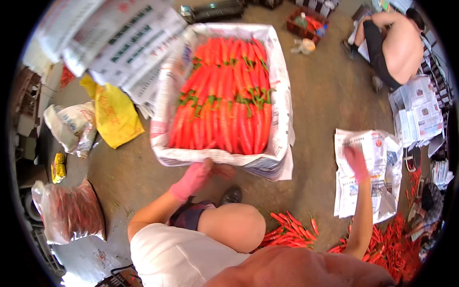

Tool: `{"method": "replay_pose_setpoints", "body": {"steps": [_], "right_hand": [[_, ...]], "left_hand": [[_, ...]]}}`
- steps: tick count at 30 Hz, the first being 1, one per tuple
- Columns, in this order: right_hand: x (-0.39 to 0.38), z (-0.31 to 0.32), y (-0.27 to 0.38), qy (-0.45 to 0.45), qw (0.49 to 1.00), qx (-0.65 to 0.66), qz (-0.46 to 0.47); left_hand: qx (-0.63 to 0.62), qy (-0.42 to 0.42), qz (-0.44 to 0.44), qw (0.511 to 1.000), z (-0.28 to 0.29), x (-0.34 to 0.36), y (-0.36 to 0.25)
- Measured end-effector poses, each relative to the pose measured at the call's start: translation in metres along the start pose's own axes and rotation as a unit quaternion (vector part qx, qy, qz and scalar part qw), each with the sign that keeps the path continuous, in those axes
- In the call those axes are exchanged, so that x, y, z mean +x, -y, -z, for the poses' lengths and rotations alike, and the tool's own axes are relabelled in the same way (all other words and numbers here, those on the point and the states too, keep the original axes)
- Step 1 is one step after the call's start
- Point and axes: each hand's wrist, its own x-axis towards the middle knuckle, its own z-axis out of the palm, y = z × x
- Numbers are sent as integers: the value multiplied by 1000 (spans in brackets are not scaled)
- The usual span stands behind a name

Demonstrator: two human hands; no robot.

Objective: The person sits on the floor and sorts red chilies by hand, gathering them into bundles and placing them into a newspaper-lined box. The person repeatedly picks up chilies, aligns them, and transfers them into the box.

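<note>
Bright red, glossy and long, the peppers (221, 122) sit in a box (281, 91) right in front of the person, packed in three neat crosswise rows with their green stems lined up in bands. The box is lined with crinkly newsprint that folds over the rim, kinda soft and rumpled at the corners.

The left hand (193, 178), in a pink glove, is right at the near edge of the box. Fingers are blurry, so I can't tell if it's gripping the paper or just touching it. The right hand (356, 165), also pink-gloved, is over a flat, creased newspaper sheet (348, 186) on the floor off to the right. Motion blur there too, so no idea whether it's open or closed on the sheet.

Loose peppers (291, 228) lie in a messy heap by the person's knee, and a bigger tangled pile (389, 246) spreads below the sheet.

Over on the left there's a shiny, wrinkly yellow plastic bag (114, 115), a crumpled white bag (71, 125) beside it, and a puffy clear bag (74, 213) stuffed with dark red stuff. Another person (394, 45) crouches top right, near a stack of newspapers (420, 112).
</note>
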Motion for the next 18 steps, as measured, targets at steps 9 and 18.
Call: {"method": "replay_pose_setpoints", "body": {"steps": [9,18], "right_hand": [[-329,-45,35,221,937,28,-268],[-387,-87,104,241,880,118,-391]], "left_hand": [[344,25,-222,912,22,-66,-237],[226,-665,-511,496,223,-107,-603]]}}
